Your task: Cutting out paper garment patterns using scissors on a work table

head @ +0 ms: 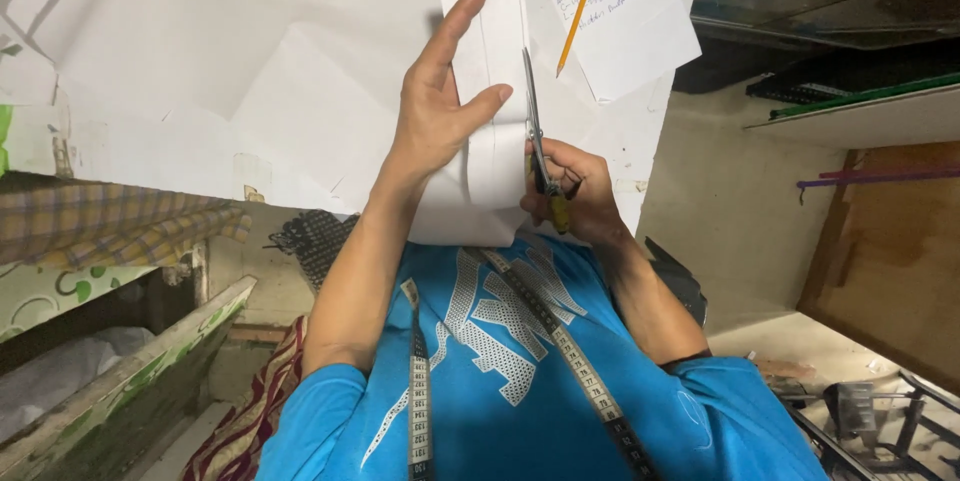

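While I watch from the head camera, the left hand [440,111] lies flat and open, fingers stretched toward the top of the frame, pressing down a folded white strip of fabric [490,161] at the centre. The right hand [575,196] is clenched around the yellow handles of a pair of scissors [535,131], whose blades point up the frame along the strip's right edge, just beside the left thumb. I judge the cut to be partway along: the blades sit about mid-length of the strip, so the stretch nearer the body looks already trimmed, and the part running up toward the top edge is left to do (I cannot make out the cut line itself). Beneath it all, the surface [200,61] is covered in large white sheets. A yellow pencil [578,16] lies on a written note [635,11] at upper centre-right, apart from both hands. A measuring tape [560,341] hangs round the neck over the blue shirt [500,391] at the bottom, and a checked cloth [110,221] drapes at the left.
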